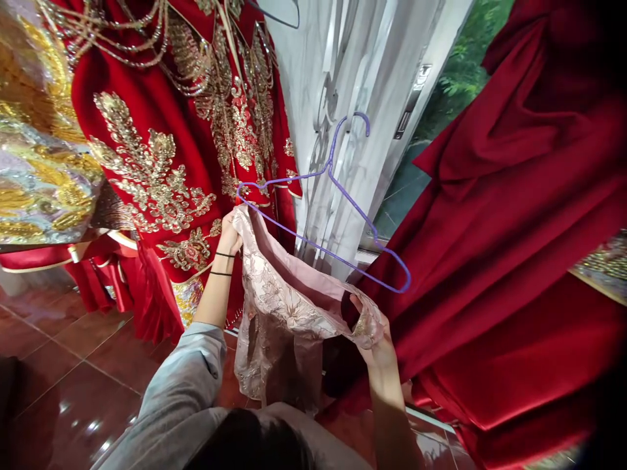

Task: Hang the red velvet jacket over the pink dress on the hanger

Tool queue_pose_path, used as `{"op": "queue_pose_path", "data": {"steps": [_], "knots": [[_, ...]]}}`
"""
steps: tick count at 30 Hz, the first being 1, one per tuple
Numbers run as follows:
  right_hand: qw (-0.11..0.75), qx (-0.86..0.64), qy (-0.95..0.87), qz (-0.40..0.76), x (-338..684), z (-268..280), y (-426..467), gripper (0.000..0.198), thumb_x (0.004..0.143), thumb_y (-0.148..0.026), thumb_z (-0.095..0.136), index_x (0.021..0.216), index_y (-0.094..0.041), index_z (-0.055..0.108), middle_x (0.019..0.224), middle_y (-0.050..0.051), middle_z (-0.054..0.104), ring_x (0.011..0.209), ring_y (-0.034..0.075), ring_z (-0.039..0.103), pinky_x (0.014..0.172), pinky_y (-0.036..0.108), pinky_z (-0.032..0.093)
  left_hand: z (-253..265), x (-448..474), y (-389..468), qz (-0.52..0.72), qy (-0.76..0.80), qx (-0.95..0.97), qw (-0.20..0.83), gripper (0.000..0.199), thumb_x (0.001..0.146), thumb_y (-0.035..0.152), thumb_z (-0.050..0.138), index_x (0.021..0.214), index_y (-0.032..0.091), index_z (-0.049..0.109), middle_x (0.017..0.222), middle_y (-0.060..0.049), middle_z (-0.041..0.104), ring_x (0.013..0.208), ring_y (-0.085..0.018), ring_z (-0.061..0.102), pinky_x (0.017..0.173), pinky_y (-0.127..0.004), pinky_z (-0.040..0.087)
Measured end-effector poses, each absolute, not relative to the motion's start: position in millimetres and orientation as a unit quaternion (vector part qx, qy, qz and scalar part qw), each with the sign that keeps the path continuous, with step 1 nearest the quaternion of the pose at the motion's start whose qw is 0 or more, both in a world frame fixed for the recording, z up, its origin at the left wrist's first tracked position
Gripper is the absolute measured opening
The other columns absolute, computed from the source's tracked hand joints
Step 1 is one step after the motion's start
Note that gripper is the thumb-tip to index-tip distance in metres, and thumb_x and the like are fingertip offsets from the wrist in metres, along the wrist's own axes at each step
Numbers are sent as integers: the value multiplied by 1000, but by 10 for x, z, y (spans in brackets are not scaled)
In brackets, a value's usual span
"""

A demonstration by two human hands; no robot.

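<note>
A pale pink garment (284, 297) with shiny embroidered flowers is stretched between my two hands, its wide neckline facing up. My left hand (230, 234), with two thin black bands at the wrist, grips its left shoulder. At the right shoulder my right hand (385, 339) is closed on the cloth, its fingers partly hidden by the fabric. Just above the neckline is a purple hanger (353, 203), tilted down to the right. Its left end meets the garment's shoulder near my left hand, while its right end stands free above my right hand. What bears the hanger I cannot tell.
Red gowns with gold beading (161, 163) hang close on the left, beside a gold and white sequined dress (34, 163). Plain dark red drapery (514, 228) fills the right. A white metal door (353, 65) stands behind the hanger, above a reddish tiled floor (83, 385).
</note>
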State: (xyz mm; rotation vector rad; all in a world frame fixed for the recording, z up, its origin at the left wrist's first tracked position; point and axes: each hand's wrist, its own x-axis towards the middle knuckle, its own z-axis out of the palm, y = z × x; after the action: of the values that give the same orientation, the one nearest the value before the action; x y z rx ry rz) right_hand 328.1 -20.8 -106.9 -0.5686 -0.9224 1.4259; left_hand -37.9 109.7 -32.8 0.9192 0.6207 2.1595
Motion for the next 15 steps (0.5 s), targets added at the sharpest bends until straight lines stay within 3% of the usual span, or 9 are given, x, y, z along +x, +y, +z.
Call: {"op": "queue_pose_path", "data": {"steps": [5,11,15], "knots": [[614,-253,-408,626,3275,-1106,-195,46,49,-48,90,92,-36,79,105,5,76,92,22,73,65,26,61,-293,-349,986,836,227,339,368,4,82,20,70,83,16,70,94,-7,75,95,-17,71,93,-28,55],[591,-221,-426,648,3113,-1235,-91,42,57,-53,85,96,-39,78,109,2,75,100,23,71,75,31,61,-318,-458,862,860,227,280,361,25,98,17,43,92,15,67,107,-9,73,106,-13,69,103,-26,50],[604,-227,-407,647,3119,-1222,-40,39,58,-46,85,96,-39,78,108,1,75,101,21,70,78,29,60,-258,-524,752,868,228,289,334,26,100,23,40,99,18,65,117,-8,71,118,-13,63,106,-24,47]]}}
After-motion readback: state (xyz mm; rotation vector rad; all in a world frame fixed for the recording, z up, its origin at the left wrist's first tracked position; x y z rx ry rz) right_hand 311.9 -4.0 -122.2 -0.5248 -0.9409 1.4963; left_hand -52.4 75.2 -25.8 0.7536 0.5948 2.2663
